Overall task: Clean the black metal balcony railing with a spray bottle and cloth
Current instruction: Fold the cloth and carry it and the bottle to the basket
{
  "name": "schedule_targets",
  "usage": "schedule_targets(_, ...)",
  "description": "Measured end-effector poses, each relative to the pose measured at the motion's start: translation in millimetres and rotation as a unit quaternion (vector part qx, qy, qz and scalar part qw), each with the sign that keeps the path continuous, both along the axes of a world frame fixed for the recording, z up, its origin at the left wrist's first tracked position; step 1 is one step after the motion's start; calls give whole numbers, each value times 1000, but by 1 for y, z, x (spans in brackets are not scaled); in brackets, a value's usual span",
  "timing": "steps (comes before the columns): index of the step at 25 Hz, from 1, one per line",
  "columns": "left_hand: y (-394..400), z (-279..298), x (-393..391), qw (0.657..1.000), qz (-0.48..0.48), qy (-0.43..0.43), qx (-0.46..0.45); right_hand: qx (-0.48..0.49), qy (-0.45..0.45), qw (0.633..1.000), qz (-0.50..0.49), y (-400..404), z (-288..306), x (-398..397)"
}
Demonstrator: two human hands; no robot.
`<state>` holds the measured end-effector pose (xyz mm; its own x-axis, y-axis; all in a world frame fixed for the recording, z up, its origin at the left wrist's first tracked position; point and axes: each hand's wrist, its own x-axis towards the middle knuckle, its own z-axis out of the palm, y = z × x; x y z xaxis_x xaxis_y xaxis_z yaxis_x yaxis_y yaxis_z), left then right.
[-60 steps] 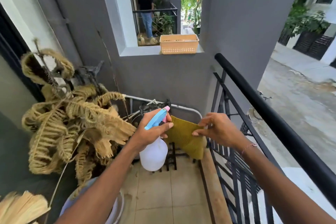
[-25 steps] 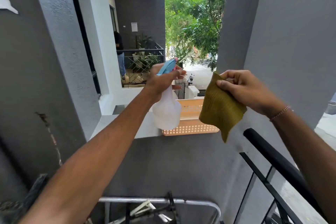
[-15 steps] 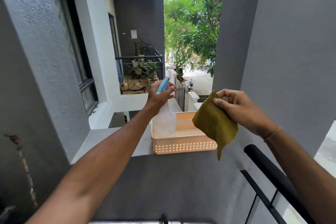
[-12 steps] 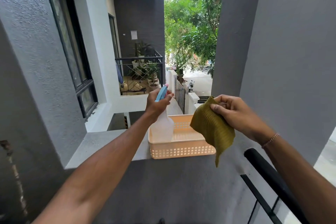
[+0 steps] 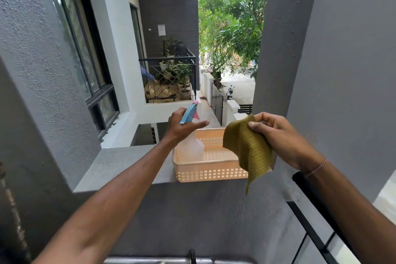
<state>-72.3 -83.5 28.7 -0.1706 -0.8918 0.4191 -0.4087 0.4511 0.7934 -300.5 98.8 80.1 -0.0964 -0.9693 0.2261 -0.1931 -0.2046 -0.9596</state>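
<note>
Bottle and cloth held at a basket on the ledge.

Nearest, the black railing (image 5: 308, 223) runs along the lower right, with both forearms reaching out above it. The right hand (image 5: 280, 135) pinches an olive cloth (image 5: 248, 150), which hangs over the basket's (image 5: 210, 172) right end. The left hand (image 5: 182, 127) grips the neck of the bottle (image 5: 191, 146), whose body sits low inside the basket. Beyond lie a neighbouring balcony (image 5: 169, 77) and trees (image 5: 231, 28).

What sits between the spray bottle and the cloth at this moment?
In the head view, only the bare inside of the peach basket lies between the bottle, lowered into its left end, and the cloth hanging over its right end.
</note>
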Motion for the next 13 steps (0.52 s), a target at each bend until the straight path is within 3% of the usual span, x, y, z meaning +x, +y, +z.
schedule_targets(4, 13, 11, 30, 995, -10, -82, 47, 15, -18, 1000, 4, 3, -4, 3)
schedule_targets(7, 45, 14, 47, 992, 115, 11, -48, 19, -51, 998, 21, 8, -5, 4)
schedule_targets(9, 77, 5, 43, 959, 227, 81, -146, 17, -77, 997, 26, 10, -4, 4)
schedule_targets(10, 95, 0, 36, 957, 234, 96, -142, 18, -94, 995, 31, 12, -5, 6)
schedule_targets(11, 112, -6, 24, 971, 196, 105, -84, 19, -117, 992, 40, 13, -5, 8)
schedule_targets(12, 129, -12, 11, 986, 122, 111, 26, 22, -143, 988, 51, 14, -4, 11)
schedule_targets(13, 144, -16, -3, 978, 36, 124, 163, 25, -169, 983, 60, 15, -5, 14)
